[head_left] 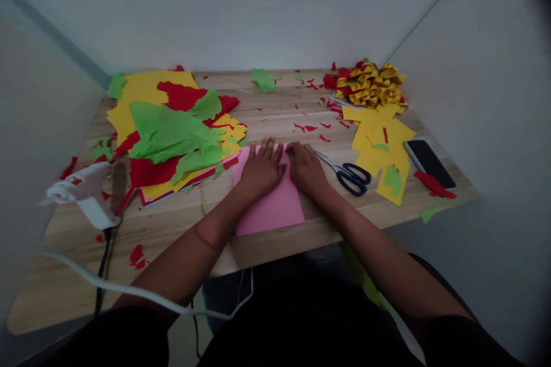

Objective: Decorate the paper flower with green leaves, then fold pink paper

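A sheet of pink paper [271, 212] lies near the table's front edge, in front of my body. My left hand [263, 167] rests flat on its upper part, fingers stretched out and slightly spread. At the sheet's upper right edge is my right hand [306, 167], with its fingers curled in and closed on the paper's edge. The fingertips are partly hidden, so the exact grip is hard to see. Just right of this hand lie scissors [353, 178] with dark blue handles, their blades pointing toward it.
Yellow, red and green paper [172, 132] is piled at left, near a white glue gun [92, 195] with a cord. Folded yellow and red paper [374, 86] sits at back right. Cut yellow pieces [374, 137] and a phone [429, 163] lie at right. Red scraps [305, 127] are scattered around.
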The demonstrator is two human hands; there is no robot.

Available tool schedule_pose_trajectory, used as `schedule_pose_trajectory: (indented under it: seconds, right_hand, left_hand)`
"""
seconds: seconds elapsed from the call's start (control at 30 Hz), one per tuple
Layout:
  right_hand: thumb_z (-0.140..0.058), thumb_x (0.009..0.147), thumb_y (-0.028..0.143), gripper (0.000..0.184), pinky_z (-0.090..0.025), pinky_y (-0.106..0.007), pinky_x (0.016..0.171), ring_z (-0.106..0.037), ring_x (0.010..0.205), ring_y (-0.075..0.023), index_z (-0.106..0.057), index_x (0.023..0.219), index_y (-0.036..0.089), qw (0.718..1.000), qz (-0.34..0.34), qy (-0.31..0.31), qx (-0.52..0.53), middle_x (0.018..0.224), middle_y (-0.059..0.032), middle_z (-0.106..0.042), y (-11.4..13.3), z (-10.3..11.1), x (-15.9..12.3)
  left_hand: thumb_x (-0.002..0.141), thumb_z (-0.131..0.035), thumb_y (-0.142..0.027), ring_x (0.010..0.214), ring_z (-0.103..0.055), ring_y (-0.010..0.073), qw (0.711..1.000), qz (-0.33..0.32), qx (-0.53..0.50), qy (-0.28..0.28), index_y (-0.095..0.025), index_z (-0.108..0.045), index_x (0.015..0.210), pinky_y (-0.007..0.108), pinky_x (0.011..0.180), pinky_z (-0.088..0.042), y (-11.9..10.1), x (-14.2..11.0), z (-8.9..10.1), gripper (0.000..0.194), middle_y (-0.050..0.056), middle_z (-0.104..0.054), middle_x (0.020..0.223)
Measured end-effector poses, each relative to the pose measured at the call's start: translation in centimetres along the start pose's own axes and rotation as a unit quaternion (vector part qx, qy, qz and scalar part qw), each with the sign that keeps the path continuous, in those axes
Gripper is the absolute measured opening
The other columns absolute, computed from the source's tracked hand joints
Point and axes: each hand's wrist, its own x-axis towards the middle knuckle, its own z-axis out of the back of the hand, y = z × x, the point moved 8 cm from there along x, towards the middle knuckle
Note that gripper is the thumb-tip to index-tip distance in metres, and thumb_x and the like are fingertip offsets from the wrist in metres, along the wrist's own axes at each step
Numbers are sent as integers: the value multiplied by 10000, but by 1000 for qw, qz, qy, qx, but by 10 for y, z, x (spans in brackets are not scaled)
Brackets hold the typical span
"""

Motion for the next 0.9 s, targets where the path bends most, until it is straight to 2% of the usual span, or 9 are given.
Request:
schedule_pose_trajectory:
  seconds: [0.2, 0.43, 0.6, 0.73, 0.9]
  right_hand:
    - [-390, 893, 51, 310, -473, -399, 866, -538, 1013, -278, -573, 1097, 195, 1000, -9, 8, 20, 1052, -116, -663, 7, 7, -27]
    - [-386, 840, -20, 398, -504, -419, 878, -547, 1068, -281, -577, 1110, 201, 999, -16, 23, 29, 1047, -116, -670, 20, 18, -64]
    - [-402, 865, -12, 381, -516, -444, 911, -561, 1077, -282, -579, 1124, 205, 999, -18, 28, 37, 1053, -116, -678, 29, 25, -90]
    - [-414, 861, -21, 385, -528, -453, 918, -578, 1053, -279, -571, 1125, 211, 999, -7, 22, 49, 1037, -107, -676, 40, 34, -107]
    - [-388, 787, -67, 469, -551, -449, 901, -592, 1016, -275, -542, 1133, 209, 999, 33, 8, 36, 1019, -103, -678, 53, 41, -133]
  left_hand:
    - [1026, -271, -368, 1543, -175, 308, 1000, 2, -5, 8, -100, -307, 1552, 554, 1237, -131, -1, 0, 1, 592, 194, -209, 1651]
    - [1014, -310, -359, 1545, -169, 306, 1000, 1, -4, 17, -102, -282, 1562, 550, 1241, -122, -1, 0, 2, 606, 181, -195, 1659]
    - [1016, -292, -363, 1548, -155, 304, 1000, 4, 0, 18, -111, -273, 1568, 554, 1241, -121, 0, 0, 0, 607, 179, -197, 1659]
    - [1013, -294, -359, 1547, -159, 307, 1000, 6, -3, 22, -112, -281, 1566, 549, 1246, -116, 0, 0, 1, 606, 176, -196, 1660]
    - [1015, -298, -356, 1550, -147, 302, 999, 10, -6, 30, -116, -275, 1566, 544, 1248, -108, -1, 0, 2, 602, 168, -172, 1667]
